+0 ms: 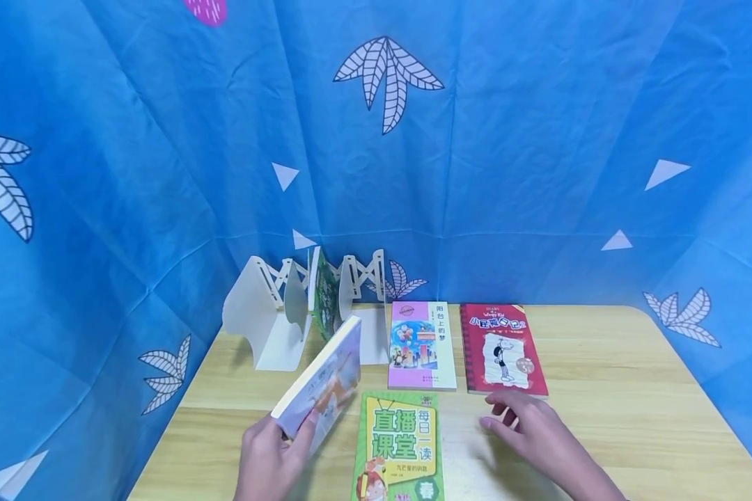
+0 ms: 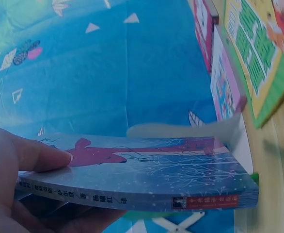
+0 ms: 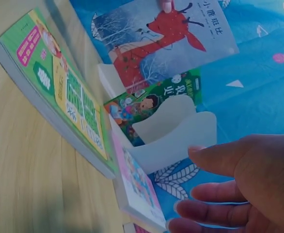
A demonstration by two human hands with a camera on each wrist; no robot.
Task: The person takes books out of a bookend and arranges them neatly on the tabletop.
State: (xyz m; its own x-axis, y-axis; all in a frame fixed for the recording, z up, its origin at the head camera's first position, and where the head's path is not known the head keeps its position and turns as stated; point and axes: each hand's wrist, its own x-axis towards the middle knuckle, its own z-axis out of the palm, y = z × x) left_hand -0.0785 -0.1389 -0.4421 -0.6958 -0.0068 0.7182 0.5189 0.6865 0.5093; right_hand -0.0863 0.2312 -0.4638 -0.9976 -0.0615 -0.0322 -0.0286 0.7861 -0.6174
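Observation:
My left hand [image 1: 272, 456] grips a thin book with a red deer on its blue-grey cover [image 3: 164, 41], thumb on the front and fingers behind. The deer book is raised and tilted in front of a white expandable bookend rack [image 1: 251, 313]. A green book [image 1: 326, 292] stands upright in the rack. My right hand [image 1: 529, 431] hovers with relaxed fingers and holds nothing. It is nearest to a red comic-style book [image 1: 504, 348] lying flat. In the right wrist view, its thumb and fingers [image 3: 219, 191] are apart.
A green and yellow book [image 1: 397, 445] lies at the table's front, between the hands. Behind it, a pink and white book [image 1: 421, 344] lies flat beside the rack. A blue patterned curtain [image 1: 507, 139] surrounds the wooden table [image 1: 633, 390].

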